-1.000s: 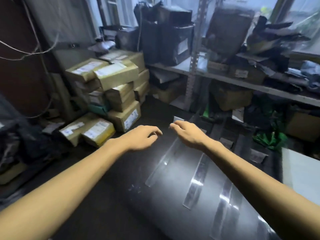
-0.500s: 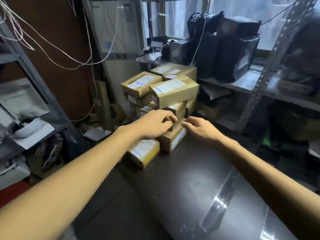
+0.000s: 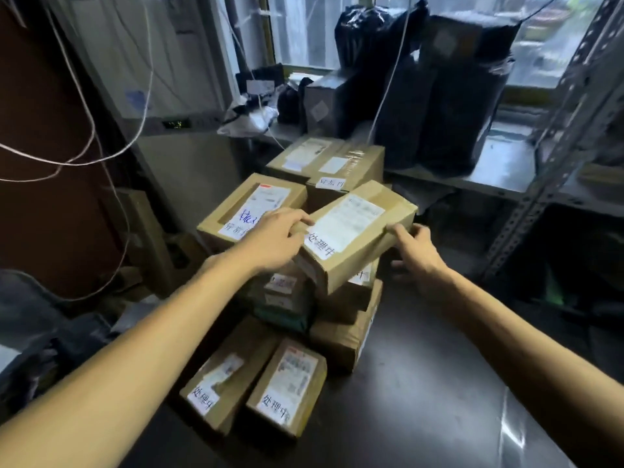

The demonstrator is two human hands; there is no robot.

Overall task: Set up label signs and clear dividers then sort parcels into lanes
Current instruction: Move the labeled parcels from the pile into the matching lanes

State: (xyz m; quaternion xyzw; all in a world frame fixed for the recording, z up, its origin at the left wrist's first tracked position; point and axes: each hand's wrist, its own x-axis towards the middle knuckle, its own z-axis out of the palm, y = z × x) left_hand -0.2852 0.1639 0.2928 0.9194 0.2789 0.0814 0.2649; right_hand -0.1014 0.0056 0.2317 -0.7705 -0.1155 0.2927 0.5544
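Observation:
A stack of brown cardboard parcels stands at the far left of the dark table. The top parcel, with a white shipping label and a handwritten sticker, sits tilted on the stack. My left hand grips its left end, fingers curled over the edge. On the parcel's right edge, my right hand holds on with thumb and fingers. Beside it lies another labelled parcel with blue writing. Two small parcels lie flat at the table's near left.
A larger carton sits behind the stack. Black wrapped packages fill the metal shelf by the window. White cables hang at the left. A strip of clear tape runs on the table at the lower right.
My view swung left from the taped lanes to the parcel stack. Both hands reached forward and took hold of the top parcel, which now sits tilted.

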